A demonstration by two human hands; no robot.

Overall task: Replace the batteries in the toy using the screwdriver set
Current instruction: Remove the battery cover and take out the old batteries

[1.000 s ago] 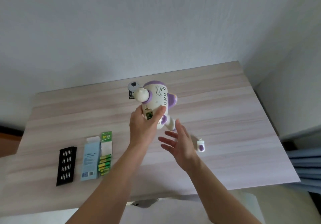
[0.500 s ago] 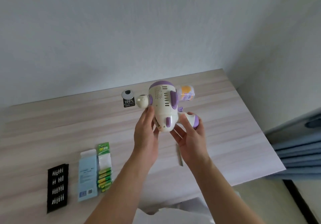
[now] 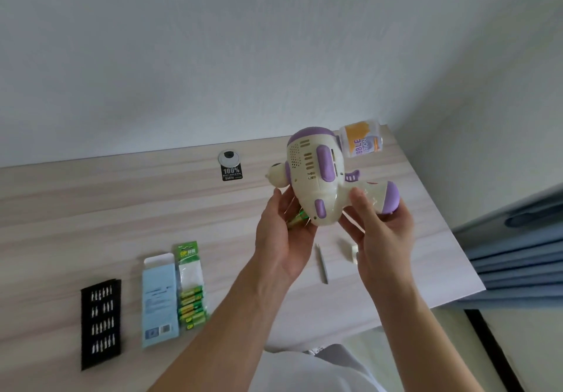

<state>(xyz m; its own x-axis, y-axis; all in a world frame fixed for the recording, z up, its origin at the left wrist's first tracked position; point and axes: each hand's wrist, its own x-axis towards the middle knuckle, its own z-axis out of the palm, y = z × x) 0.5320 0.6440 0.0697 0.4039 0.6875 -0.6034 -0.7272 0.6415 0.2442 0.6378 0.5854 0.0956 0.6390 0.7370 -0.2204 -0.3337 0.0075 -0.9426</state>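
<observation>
We see the cream-and-purple toy held tilted above the tabletop, its handle pointing right. The green battery pack lies flat at near left, the black bit rack farther left, and the slim screwdriver below the toy.

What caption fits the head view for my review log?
Left hand and right hand hold the bubble toy above the table; battery pack, bit rack and slim grey tool lie below.

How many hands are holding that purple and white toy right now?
2. The left hand holds the toy under its body; the right hand grips its handle.
</observation>
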